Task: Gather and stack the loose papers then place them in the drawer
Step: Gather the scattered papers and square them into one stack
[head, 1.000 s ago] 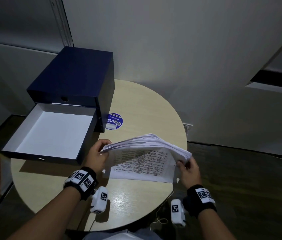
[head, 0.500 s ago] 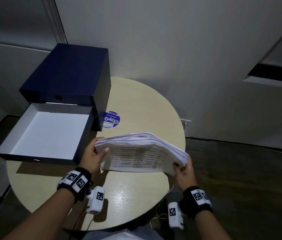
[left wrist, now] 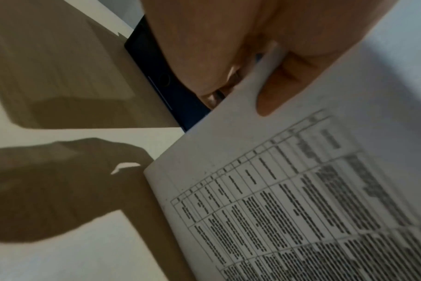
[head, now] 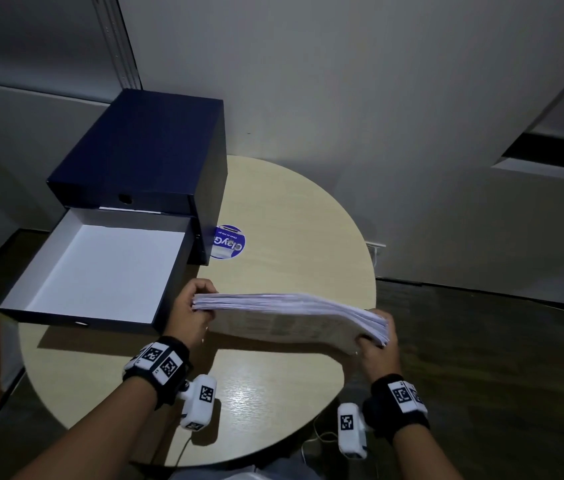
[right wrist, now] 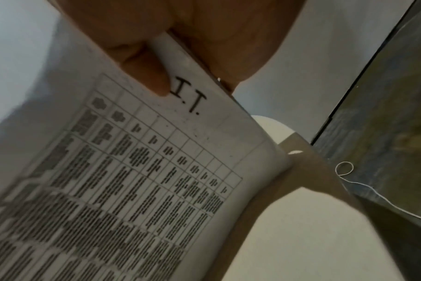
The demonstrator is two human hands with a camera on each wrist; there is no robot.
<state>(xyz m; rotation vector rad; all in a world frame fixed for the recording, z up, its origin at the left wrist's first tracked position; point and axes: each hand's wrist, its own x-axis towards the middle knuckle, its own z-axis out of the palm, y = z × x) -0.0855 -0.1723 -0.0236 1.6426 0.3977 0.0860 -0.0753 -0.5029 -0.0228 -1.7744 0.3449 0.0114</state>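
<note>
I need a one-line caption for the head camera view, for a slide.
Both hands, left hand and right hand, hold a paper stack above the round table beside the open drawer.

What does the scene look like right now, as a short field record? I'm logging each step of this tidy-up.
papers: one stack, held off the table
left hand: grips the stack's left end
right hand: grips the stack's right end
drawer: pulled open, nothing visible inside, left of the stack
box: dark blue, on the table
sticker: round, blue, beside the box
</note>
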